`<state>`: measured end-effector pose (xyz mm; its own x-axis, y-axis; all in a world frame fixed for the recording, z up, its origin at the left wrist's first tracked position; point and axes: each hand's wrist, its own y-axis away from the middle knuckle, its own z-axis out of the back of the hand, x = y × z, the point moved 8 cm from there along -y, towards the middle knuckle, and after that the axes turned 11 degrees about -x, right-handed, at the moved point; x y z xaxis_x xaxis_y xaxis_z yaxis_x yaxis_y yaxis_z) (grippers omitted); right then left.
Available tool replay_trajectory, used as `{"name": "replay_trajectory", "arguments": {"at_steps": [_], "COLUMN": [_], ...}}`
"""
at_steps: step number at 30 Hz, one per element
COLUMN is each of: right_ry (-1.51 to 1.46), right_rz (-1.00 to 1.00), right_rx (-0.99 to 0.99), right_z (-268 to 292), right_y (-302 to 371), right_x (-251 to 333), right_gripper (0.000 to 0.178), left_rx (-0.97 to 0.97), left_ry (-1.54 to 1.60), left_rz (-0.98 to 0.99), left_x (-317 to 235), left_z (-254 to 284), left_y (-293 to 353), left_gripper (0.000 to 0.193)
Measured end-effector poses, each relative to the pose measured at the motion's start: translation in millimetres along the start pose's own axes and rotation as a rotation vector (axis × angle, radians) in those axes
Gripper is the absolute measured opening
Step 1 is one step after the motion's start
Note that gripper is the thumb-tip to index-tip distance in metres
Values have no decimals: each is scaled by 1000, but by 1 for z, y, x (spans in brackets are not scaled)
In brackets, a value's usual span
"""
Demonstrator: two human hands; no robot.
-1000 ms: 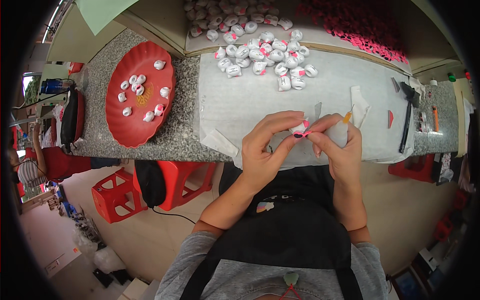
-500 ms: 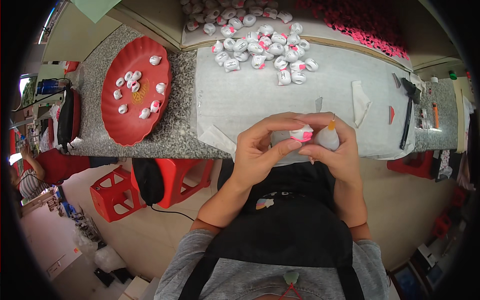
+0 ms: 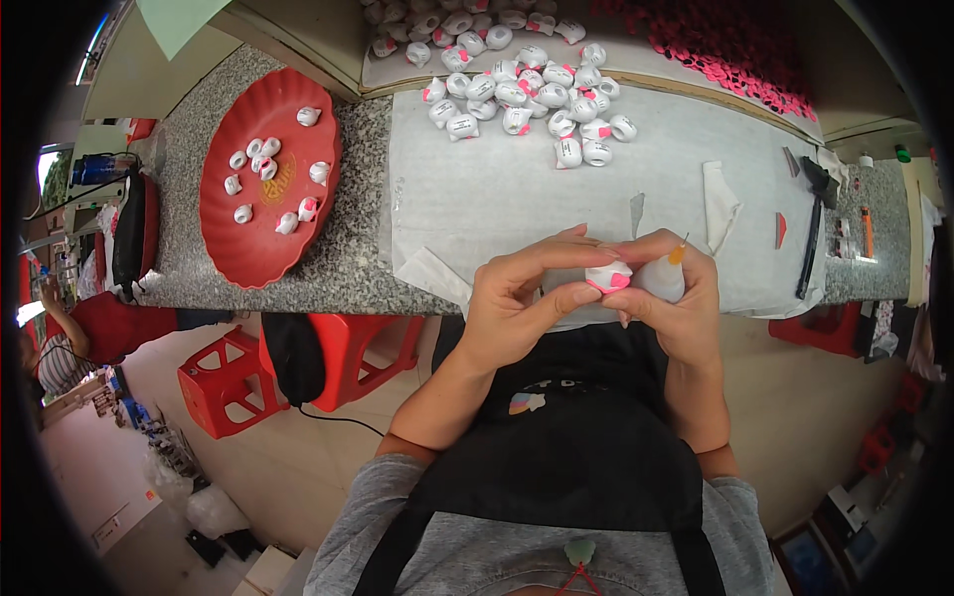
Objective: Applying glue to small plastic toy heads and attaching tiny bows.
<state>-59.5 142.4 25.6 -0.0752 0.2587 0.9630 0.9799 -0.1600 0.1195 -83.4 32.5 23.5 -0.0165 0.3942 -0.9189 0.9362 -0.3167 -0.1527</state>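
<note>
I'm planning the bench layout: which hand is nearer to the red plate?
Left. The left hand is to the right of the red plate; the right hand is farther right, beyond the left one, holding a bottle.

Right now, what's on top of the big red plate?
The red plate holds small white pieces, at least one with pink, several bunched beside a yellow mark. The spots under the pieces can't be seen, nor can the speckled counter beneath the plate.

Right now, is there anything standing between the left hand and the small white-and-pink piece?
Nothing visible: the left hand already touches the piece. The pale bottle, in the right hand, is just right of it.
</note>
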Motion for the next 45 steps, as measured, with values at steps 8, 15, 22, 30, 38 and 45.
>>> {"name": "replay_trajectory", "arguments": {"at_steps": [8, 15, 22, 30, 38, 45], "right_ry": [-4, -25, 11, 39, 7, 6], "right_rz": [32, -42, 30, -26, -13, 15], "right_rx": [12, -16, 108, 11, -162, -229], "right_z": [-4, 2, -27, -8, 31, 44], "right_y": [1, 9, 4, -7, 2, 10], "right_x": [0, -3, -4, -1, -2, 4], "right_gripper": [23, 23, 25, 31, 27, 35], "left_rx": [-80, 8, -33, -768, 144, 351], "left_ry": [-159, 49, 88, -837, -1137, -1478], "left_rz": [-99, -9, -42, -631, -601, -859], "left_x": [-7, 5, -5, -128, -46, 17], "left_z": [4, -5, 21, 136, -18, -67], "left_y": [5, 7, 9, -10, -69, -94], "left_gripper": [23, 29, 21, 26, 27, 20]}}
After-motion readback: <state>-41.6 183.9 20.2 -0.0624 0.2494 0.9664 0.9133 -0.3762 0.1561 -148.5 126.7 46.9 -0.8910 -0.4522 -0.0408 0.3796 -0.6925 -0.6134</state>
